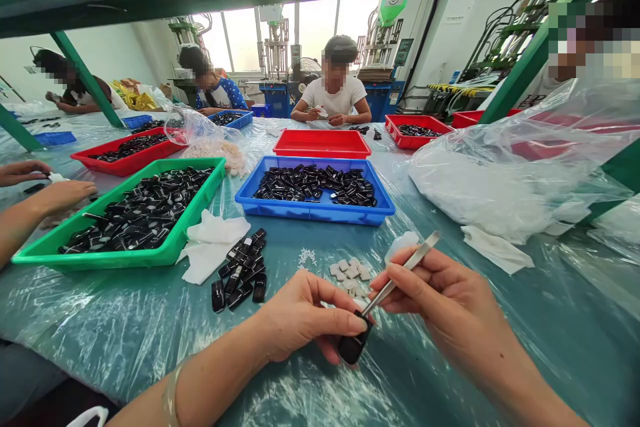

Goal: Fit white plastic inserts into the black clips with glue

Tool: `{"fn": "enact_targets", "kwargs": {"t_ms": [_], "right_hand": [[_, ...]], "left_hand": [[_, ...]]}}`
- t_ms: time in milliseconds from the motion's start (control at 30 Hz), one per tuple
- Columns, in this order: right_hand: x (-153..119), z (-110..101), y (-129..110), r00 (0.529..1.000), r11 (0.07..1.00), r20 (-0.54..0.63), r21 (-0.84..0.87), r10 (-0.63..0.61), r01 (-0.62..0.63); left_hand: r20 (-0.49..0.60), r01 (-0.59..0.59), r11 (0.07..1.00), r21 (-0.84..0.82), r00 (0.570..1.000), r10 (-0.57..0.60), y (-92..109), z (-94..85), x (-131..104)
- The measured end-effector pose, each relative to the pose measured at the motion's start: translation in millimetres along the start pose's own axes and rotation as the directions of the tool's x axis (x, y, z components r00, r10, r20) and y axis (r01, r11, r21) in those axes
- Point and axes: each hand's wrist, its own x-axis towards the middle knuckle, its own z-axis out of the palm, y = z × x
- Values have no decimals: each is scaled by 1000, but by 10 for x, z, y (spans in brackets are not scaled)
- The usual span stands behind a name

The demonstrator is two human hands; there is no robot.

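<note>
The fingers (345, 321) of the left hand (303, 313) are clamped on a glossy black piece (353, 347), thumb across its upper end, holding it tilted just above the surface (210, 353). The right hand (445, 290) grips metal tweezers (403, 275) between thumb and fingers; they slant down to the left, and their tips meet the upper end of the black piece, though the exact contact is too small to make out. Behind the hands lie a heap of pale square pads (351, 269) and, to its left, a small cluster of tiny white parts (307, 257). Farther left, a loose pile of black pieces (243, 270) sits beside a crumpled white cloth (213, 243). Beyond these, a green tray (173, 253) and a blue tray (315, 211) hold many more black pieces, with a red tray (323, 143) just behind the blue one. To the right, a clear plastic bag (480, 180) with white contents rests near a white sheet (497, 250). Another person's hands (63, 197) are at the left edge, beside the green tray, and a person in a white shirt (335, 97) sits across the surface.
</note>
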Motion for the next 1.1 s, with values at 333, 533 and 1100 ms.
{"fn": "enact_targets", "kwargs": {"t_ms": [333, 533, 1100], "right_hand": [[81, -192, 33, 987, 579, 144, -799, -78, 162], [53, -75, 301, 961, -5, 188, -981, 200, 193], [-28, -82, -10, 778, 644, 580, -503, -242, 576]], "left_hand": [[9, -29, 1000, 9, 1000, 29, -25, -15, 4], [5, -72, 997, -36, 997, 73, -24, -7, -6], [70, -355, 935, -18, 932, 355, -21, 43, -37]]}}
